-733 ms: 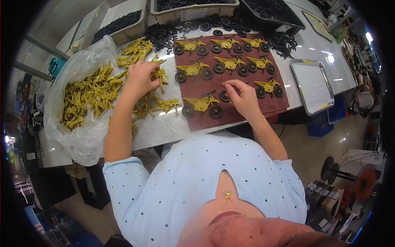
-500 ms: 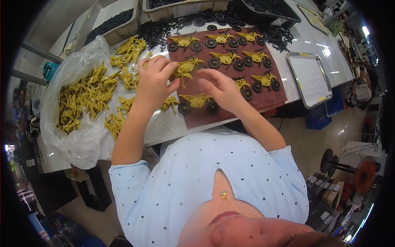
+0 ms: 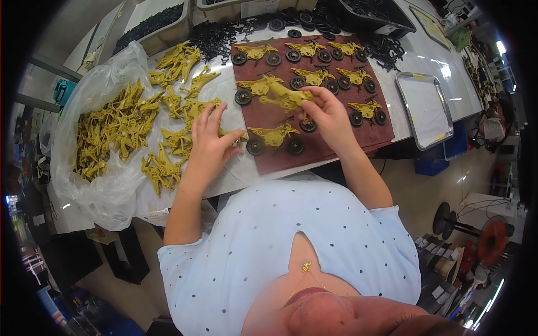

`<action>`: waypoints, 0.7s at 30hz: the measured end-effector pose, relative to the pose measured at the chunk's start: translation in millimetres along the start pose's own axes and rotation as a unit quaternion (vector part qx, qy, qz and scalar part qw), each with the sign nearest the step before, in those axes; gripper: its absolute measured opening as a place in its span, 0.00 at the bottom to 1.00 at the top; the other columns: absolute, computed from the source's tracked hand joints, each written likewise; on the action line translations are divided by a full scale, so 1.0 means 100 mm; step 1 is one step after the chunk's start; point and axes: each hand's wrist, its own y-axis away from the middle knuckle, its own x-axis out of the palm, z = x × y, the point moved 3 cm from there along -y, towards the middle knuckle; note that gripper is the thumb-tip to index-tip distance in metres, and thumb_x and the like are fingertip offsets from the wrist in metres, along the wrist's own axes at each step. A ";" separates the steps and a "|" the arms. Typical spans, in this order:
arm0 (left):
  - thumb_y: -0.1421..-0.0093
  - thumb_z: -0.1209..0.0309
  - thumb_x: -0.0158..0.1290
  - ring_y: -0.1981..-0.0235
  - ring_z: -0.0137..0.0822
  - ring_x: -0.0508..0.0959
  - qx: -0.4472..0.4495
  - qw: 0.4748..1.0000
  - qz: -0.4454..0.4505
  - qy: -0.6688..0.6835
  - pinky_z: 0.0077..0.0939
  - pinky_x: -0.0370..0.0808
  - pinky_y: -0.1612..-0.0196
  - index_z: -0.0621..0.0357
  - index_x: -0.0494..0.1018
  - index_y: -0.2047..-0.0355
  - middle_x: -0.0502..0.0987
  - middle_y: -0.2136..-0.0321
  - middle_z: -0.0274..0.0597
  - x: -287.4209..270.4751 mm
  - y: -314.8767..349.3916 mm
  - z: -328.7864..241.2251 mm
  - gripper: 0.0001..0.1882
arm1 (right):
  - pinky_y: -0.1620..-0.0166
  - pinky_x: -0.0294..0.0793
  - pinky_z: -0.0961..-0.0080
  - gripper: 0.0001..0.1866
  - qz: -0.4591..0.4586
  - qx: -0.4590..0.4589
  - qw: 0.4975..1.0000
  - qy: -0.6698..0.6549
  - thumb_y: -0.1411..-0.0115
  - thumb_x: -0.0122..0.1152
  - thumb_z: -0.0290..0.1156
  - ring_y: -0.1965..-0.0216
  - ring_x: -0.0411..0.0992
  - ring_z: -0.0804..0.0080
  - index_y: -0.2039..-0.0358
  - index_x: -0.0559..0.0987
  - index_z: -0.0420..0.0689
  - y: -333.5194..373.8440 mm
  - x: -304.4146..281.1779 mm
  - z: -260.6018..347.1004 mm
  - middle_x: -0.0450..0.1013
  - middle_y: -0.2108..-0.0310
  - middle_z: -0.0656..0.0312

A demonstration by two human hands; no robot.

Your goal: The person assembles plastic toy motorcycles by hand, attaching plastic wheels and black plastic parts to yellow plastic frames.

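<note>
My right hand (image 3: 330, 115) pinches a yellow toy motorcycle body (image 3: 284, 96) between thumb and fingers, raised over the dark red mat (image 3: 330, 147). No wheels show on this body. Beneath that hand, a black wheel (image 3: 308, 124) shows on the mat, with more partly hidden by the fingers. My left hand (image 3: 206, 147) is open, its fingers spread over loose yellow motorcycle bodies (image 3: 178, 143) left of the mat. A yellow piece (image 3: 232, 138) lies by its thumb; contact is hard to tell. Yellow toy motorcycles with black wheels (image 3: 273, 135) stand in rows on the mat.
A clear plastic bag (image 3: 112, 204) full of yellow bodies lies at the left. Black small parts (image 3: 216, 40) and loose wheels (image 3: 305, 18) are heaped behind the mat, near bins (image 3: 162, 35). A metal tray (image 3: 424, 140) sits at the right.
My left hand has moved down from the mat's left edge to the loose yellow bodies. My right hand, empty-looking before, has moved right and now holds a yellow body.
</note>
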 end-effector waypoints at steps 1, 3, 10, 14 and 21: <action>0.58 0.70 0.65 0.38 0.53 0.56 -0.007 1.000 0.016 -0.009 0.53 0.54 0.39 0.44 0.78 0.59 0.58 0.39 0.46 0.03 0.05 0.02 0.21 | 0.65 0.70 0.84 0.14 -0.008 0.005 1.000 -0.005 0.37 0.55 0.26 0.69 0.71 0.81 0.52 0.70 0.36 0.04 -0.06 0.00 0.74 0.65 0.62; 0.59 0.72 0.65 0.38 0.53 0.56 -0.019 1.000 0.009 -0.024 0.52 0.54 0.38 0.45 0.79 0.61 0.59 0.39 0.45 0.07 0.11 0.07 0.21 | 0.65 0.70 0.84 0.14 -0.018 0.012 1.000 -0.009 0.37 0.55 0.25 0.68 0.71 0.80 0.52 0.69 0.36 0.09 -0.12 -0.02 0.74 0.65 0.62; 0.54 0.71 0.61 0.39 0.52 0.58 -0.025 0.994 -0.035 -0.103 0.52 0.55 0.39 0.46 0.78 0.58 0.62 0.41 0.44 -0.04 -0.02 0.06 0.19 | 0.69 0.71 0.84 0.13 0.031 0.103 0.992 0.066 0.40 0.60 0.27 0.72 0.71 0.81 0.57 0.74 0.35 0.21 -0.09 -0.17 0.75 0.69 0.64; 0.54 0.69 0.62 0.43 0.45 0.65 0.046 0.998 -0.028 0.014 0.49 0.59 0.44 0.51 0.74 0.53 0.67 0.45 0.41 -0.07 -0.25 -0.29 0.25 | 0.72 0.71 0.84 0.13 0.052 0.138 0.983 0.109 0.40 0.58 0.23 0.74 0.70 0.81 0.55 0.73 0.34 0.17 0.01 -0.21 0.73 0.71 0.63; 0.54 0.70 0.61 0.53 0.35 0.72 0.062 0.997 0.031 0.014 0.42 0.62 0.50 0.58 0.74 0.56 0.74 0.58 0.36 0.31 -0.24 -0.37 0.22 | 0.73 0.70 0.84 0.13 0.053 0.163 0.976 0.135 0.41 0.57 0.22 0.74 0.69 0.82 0.56 0.73 0.33 0.15 0.14 -0.25 0.74 0.71 0.62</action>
